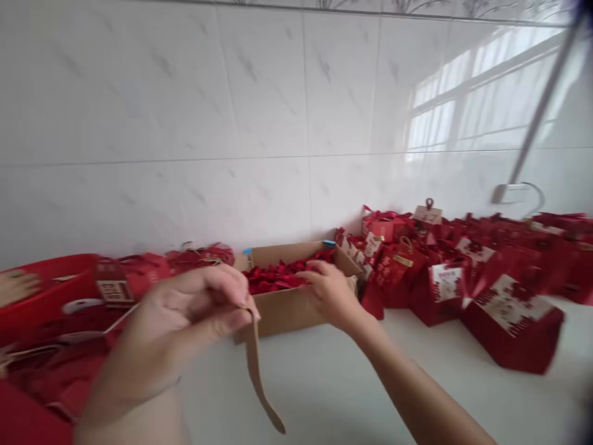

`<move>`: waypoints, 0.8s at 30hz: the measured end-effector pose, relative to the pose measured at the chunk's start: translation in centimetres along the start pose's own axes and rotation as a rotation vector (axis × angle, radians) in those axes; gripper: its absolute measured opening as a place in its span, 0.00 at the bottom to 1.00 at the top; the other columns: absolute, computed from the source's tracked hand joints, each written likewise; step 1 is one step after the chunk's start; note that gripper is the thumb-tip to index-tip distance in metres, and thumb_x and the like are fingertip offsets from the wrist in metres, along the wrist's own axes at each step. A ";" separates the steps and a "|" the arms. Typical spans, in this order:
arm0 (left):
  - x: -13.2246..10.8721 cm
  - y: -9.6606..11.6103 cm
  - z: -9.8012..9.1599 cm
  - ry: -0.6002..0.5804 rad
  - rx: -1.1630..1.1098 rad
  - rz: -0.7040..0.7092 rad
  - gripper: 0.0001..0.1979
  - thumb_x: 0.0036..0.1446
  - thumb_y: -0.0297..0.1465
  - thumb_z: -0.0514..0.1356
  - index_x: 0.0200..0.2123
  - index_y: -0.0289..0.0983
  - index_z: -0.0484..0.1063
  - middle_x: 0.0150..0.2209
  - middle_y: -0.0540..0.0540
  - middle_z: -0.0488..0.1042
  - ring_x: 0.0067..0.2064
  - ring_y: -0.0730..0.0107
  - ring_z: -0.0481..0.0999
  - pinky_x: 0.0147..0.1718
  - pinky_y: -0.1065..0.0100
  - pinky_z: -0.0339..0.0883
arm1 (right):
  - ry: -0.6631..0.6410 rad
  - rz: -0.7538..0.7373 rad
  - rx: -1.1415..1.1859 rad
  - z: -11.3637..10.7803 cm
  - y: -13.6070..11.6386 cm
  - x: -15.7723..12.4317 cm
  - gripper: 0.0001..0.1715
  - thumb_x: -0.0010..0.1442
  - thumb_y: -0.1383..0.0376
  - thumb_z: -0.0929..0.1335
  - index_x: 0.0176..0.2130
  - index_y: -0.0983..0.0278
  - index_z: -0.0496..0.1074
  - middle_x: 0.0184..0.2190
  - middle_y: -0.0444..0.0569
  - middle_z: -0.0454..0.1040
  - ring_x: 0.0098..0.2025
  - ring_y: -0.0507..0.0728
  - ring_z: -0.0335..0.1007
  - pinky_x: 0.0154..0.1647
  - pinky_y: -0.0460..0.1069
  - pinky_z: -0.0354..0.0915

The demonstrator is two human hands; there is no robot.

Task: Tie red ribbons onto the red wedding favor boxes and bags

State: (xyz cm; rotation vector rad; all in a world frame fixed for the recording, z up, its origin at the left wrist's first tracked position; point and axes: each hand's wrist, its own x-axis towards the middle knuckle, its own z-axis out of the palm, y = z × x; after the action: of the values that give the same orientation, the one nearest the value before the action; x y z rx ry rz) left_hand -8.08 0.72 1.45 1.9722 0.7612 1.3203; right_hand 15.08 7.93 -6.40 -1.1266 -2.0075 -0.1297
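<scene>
Towards the left, near the far edge of the worktop [222,395], a red basin [18,316] is set beside red packages [134,272], crowded there, it seems, so that the middle is left for the hands. The left hand [169,321] is held up in front of them, its thumb and fingers pinching one end of a brown strip [254,364]. The strip is gripped only by that end, so it is left to hang in a slight curve above the bare middle of the worktop – presumably so that its length is kept free. Beyond it, near the far edge, an open cardboard box [282,312] filled with red ribbon-like pieces [278,278] is placed within reach of both hands. The right hand [336,296] is stretched over the box's near wall, towards its right end; its fingers look loosely spread – whether any piece is touched cannot be told through the blur. Along the far edge to the right, red gift boxes [514,324] are massed, probably kept aside to spare the middle.
</scene>
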 end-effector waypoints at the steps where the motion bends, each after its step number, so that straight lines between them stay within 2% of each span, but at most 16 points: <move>1: 0.0 1.4 0.9 -0.065 -0.056 0.011 0.07 0.48 0.22 0.66 0.27 0.39 0.73 0.29 0.53 0.72 0.29 0.75 0.76 0.28 0.76 0.73 | 0.092 0.014 0.064 -1.1 -0.6 0.1 0.12 0.64 0.67 0.62 0.43 0.63 0.73 0.48 0.57 0.70 0.49 0.61 0.67 0.48 0.57 0.63; 2: 0.0 2.4 1.6 -0.103 -0.110 -0.004 0.08 0.48 0.21 0.66 0.27 0.40 0.74 0.28 0.53 0.72 0.28 0.77 0.76 0.27 0.77 0.72 | 0.231 0.010 0.256 -2.2 -1.3 -0.1 0.10 0.64 0.67 0.63 0.41 0.63 0.73 0.45 0.55 0.72 0.48 0.60 0.68 0.48 0.56 0.64; 3: 0.0 3.0 2.1 -0.144 -0.160 -0.024 0.08 0.48 0.21 0.66 0.26 0.40 0.75 0.28 0.53 0.71 0.28 0.77 0.75 0.27 0.76 0.72 | 0.303 -0.027 0.448 -3.5 -2.0 -0.4 0.08 0.63 0.66 0.64 0.40 0.62 0.73 0.41 0.53 0.73 0.46 0.58 0.69 0.46 0.54 0.66; 5: -0.1 3.2 2.7 -0.193 -0.244 -0.067 0.09 0.48 0.19 0.66 0.27 0.40 0.76 0.28 0.53 0.72 0.27 0.76 0.76 0.27 0.75 0.73 | 0.241 -0.158 0.706 -5.8 -3.7 -1.3 0.06 0.62 0.67 0.67 0.40 0.60 0.72 0.37 0.48 0.74 0.42 0.56 0.71 0.43 0.51 0.68; 6: -0.1 3.1 2.8 -0.221 -0.273 -0.087 0.10 0.48 0.18 0.66 0.27 0.40 0.77 0.28 0.53 0.72 0.27 0.76 0.77 0.27 0.75 0.73 | 0.212 -0.211 0.761 -6.7 -4.4 -1.8 0.06 0.61 0.68 0.68 0.40 0.60 0.73 0.36 0.47 0.75 0.42 0.55 0.71 0.43 0.50 0.68; 8: 0.0 2.7 3.0 -0.277 -0.307 -0.110 0.12 0.47 0.17 0.65 0.27 0.41 0.78 0.29 0.53 0.73 0.27 0.75 0.77 0.26 0.76 0.73 | 0.170 -0.314 0.779 -7.9 -5.7 -2.5 0.12 0.58 0.70 0.70 0.44 0.62 0.72 0.37 0.48 0.76 0.41 0.54 0.71 0.42 0.49 0.69; 10: 0.3 2.4 3.4 -0.329 -0.309 -0.112 0.14 0.45 0.16 0.66 0.28 0.42 0.78 0.28 0.53 0.74 0.27 0.76 0.77 0.26 0.76 0.73 | 0.183 -0.418 0.753 -8.2 -6.3 -2.7 0.15 0.58 0.71 0.70 0.46 0.64 0.72 0.38 0.49 0.76 0.40 0.53 0.71 0.41 0.49 0.70; 13: 0.8 2.1 3.9 -0.398 -0.299 -0.104 0.16 0.44 0.15 0.66 0.29 0.44 0.79 0.27 0.54 0.77 0.26 0.77 0.76 0.26 0.78 0.73 | 0.271 -0.523 0.700 -7.8 -6.4 -2.4 0.07 0.61 0.70 0.68 0.41 0.66 0.74 0.34 0.51 0.75 0.37 0.53 0.71 0.39 0.49 0.71; 17: 1.4 0.9 4.1 -0.435 -0.303 -0.091 0.16 0.45 0.18 0.67 0.31 0.47 0.78 0.27 0.56 0.78 0.28 0.77 0.75 0.27 0.78 0.73 | 0.390 -0.570 0.576 -7.5 -5.9 -2.0 0.08 0.63 0.69 0.66 0.34 0.69 0.75 0.30 0.50 0.75 0.34 0.51 0.72 0.37 0.48 0.70; 21: 1.7 -0.5 3.7 -0.434 -0.271 -0.035 0.13 0.45 0.22 0.68 0.31 0.49 0.78 0.26 0.55 0.76 0.27 0.75 0.75 0.25 0.76 0.72 | 0.466 -0.608 0.500 -7.1 -5.4 -1.8 0.09 0.64 0.69 0.65 0.34 0.68 0.74 0.29 0.49 0.75 0.34 0.50 0.71 0.36 0.46 0.68; 24: 1.9 -0.7 3.8 -0.433 -0.215 0.034 0.13 0.44 0.22 0.68 0.30 0.48 0.78 0.24 0.53 0.76 0.24 0.73 0.74 0.21 0.75 0.71 | 0.489 -0.620 0.475 -6.8 -4.9 -1.8 0.10 0.66 0.68 0.64 0.35 0.66 0.73 0.29 0.46 0.76 0.34 0.49 0.70 0.38 0.46 0.68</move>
State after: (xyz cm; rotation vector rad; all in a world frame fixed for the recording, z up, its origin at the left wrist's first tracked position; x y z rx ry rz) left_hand -3.97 1.85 0.88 2.0012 0.3636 0.8996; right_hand 15.96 0.81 -1.72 -0.1297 -1.7401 -0.2066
